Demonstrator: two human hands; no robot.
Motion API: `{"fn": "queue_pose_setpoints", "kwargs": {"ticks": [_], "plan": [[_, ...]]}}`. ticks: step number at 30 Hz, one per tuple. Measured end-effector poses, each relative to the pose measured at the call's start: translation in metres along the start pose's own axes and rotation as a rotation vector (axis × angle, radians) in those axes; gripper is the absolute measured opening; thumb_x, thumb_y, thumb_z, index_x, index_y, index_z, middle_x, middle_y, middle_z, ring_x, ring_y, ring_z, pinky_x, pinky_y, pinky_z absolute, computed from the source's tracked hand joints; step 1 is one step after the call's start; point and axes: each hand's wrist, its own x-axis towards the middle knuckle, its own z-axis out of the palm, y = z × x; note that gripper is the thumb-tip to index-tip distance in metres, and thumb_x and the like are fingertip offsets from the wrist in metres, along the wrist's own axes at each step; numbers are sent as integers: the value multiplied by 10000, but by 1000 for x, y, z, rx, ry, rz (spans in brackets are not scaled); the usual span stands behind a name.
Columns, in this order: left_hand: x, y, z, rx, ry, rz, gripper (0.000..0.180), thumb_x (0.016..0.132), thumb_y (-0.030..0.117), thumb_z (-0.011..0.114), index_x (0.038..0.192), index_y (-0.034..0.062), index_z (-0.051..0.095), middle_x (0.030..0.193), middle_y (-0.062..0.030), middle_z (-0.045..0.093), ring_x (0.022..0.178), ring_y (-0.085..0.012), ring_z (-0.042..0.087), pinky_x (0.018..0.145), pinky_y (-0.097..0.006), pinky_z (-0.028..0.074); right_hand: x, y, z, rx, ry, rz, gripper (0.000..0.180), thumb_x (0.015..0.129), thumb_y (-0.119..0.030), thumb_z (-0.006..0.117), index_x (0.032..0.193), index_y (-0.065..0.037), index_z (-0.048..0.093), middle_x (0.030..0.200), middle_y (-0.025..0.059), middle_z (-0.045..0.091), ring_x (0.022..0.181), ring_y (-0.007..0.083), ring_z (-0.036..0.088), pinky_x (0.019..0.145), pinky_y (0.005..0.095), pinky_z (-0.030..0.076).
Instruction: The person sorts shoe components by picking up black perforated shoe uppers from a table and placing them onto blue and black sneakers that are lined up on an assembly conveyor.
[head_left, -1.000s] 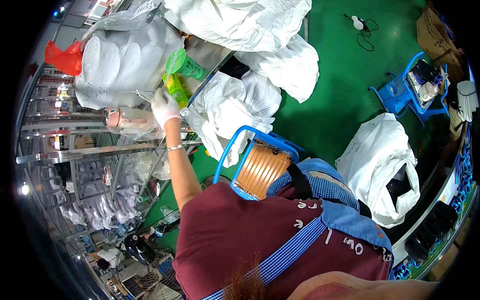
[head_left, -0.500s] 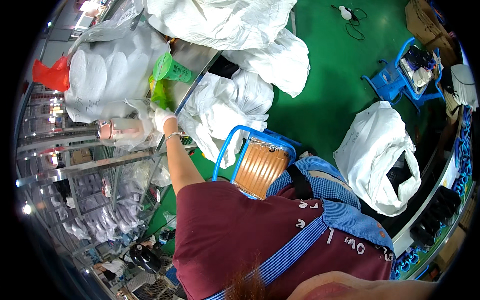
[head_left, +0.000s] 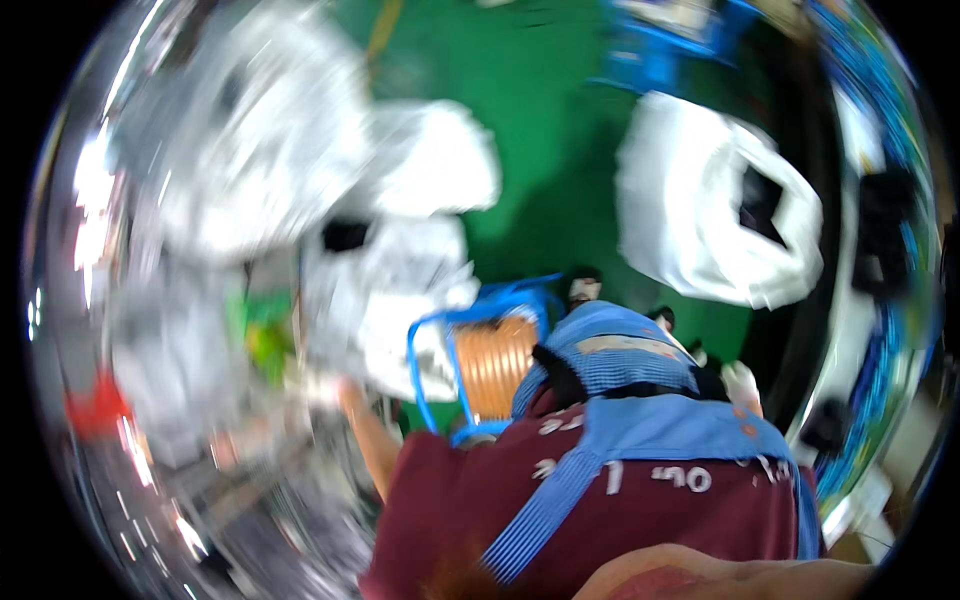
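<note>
My left hand (head_left: 318, 385), in a white glove, reaches out to the left at the edge of the metal rack or table. It is smeared by motion, so its fingers cannot be made out. Just beyond it are a bright yellow-green item (head_left: 268, 352) and a green cup (head_left: 262, 308), both blurred. A pinkish bottle (head_left: 228, 450) lies nearer to me, left of that hand. At my right side, by the apron, my right hand (head_left: 741, 386) shows as a small pale gloved shape; its fingers are too unclear to read.
A blue chair (head_left: 415, 365) with a brown slatted seat (head_left: 495, 365) stands in front of me. Large white sacks (head_left: 430, 160) fill the front left. An open white sack (head_left: 670, 200) sits on the green floor to the right. A red bag (head_left: 98, 405) is far left.
The whole view has swung, shifting the chair and sacks in the picture and blurring the left side. My left hand remains near the yellow-green item. My right hand has come into view.
</note>
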Motion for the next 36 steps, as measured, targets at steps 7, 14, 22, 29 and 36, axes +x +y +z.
{"fn": "queue_pose_setpoints", "kwargs": {"ticks": [7,14,22,29,36], "plan": [[-126,170,-94,-1006,-671,629,598,863,216,581,1381,-32,414,1323,-248,488,1212,-358,482,1042,-421,379,-39,-21,-56,402,-2,493,372,857,-345,550,1044,-36,643,935,221,668,886,369,643,794,413,494],[-146,337,-350,-1240,-1127,1400,467,874,198,597,1300,16,534,1107,-195,644,987,-280,632,881,-369,481,-150,57,-61,564,238,550,313,874,-336,534,942,-50,639,906,227,659,868,404,632,784,444,492],[-207,394,-622,-1080,-799,1905,435,869,275,592,1264,92,568,1099,-193,644,994,-327,632,888,-405,485,-231,156,-113,628,515,663,299,862,-307,529,885,-22,620,871,219,652,851,398,624,767,450,485],[-211,424,-910,-1406,-143,2417,340,871,221,616,1172,62,620,1033,-161,661,936,-306,642,834,-385,501,-227,192,-220,639,816,570,234,854,-241,559,848,-21,636,843,182,623,841,355,592,760,433,471],[-211,552,-1187,-1536,271,2285,309,896,211,524,1115,16,621,1048,-217,641,973,-390,609,870,-444,479,-166,266,-306,587,811,564,175,876,-226,570,863,-57,613,839,141,622,821,326,620,732,412,496]]}}
